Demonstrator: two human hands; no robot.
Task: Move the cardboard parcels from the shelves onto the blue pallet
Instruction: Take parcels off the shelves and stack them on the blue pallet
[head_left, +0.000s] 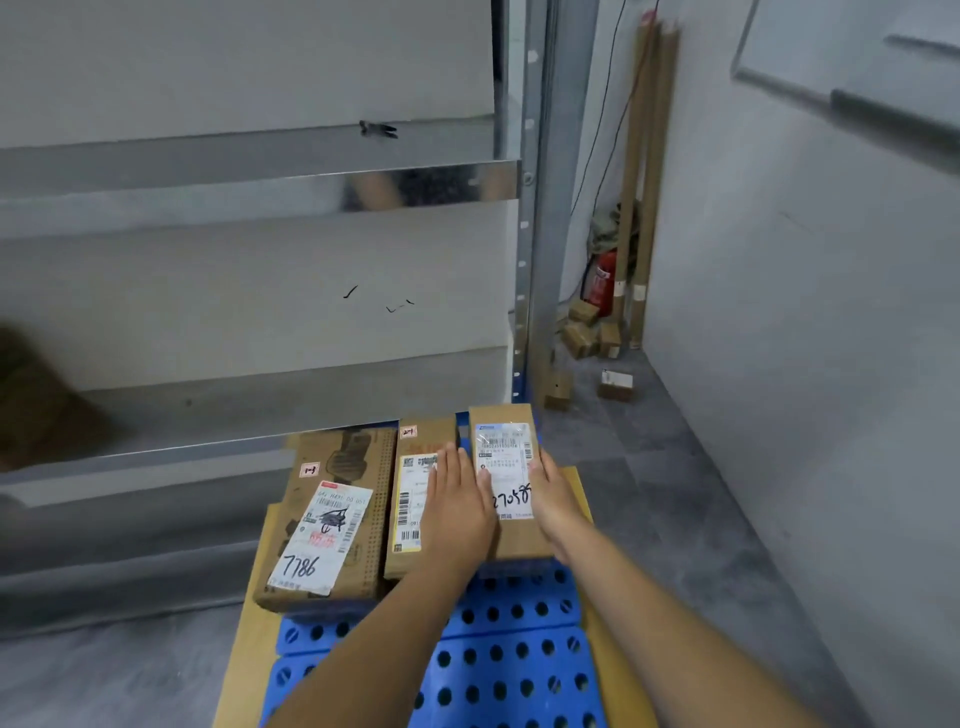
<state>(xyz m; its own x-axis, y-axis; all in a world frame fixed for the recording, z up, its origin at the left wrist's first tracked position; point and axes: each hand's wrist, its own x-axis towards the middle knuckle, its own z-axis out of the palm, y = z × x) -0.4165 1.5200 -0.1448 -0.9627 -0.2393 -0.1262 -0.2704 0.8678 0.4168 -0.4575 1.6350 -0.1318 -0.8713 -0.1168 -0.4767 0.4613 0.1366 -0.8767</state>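
Narrow labelled parcel (503, 457) sits far right on the blue pallet (493, 670). Your left hand (457, 512) and right hand (555, 499) press its long sides — fingers straight, close together. Probably light, stiff cardboard; hold by the sides, the label looks slick.

pallet (498, 654): blue, dark round holes | parcels (332, 519): brown, white labels | extinguisher (602, 283): red

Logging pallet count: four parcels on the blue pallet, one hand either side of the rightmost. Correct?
No: head view shows three parcels on the blue pallet, not four. Left hand and right hand do sit either side of the rightmost parcel.
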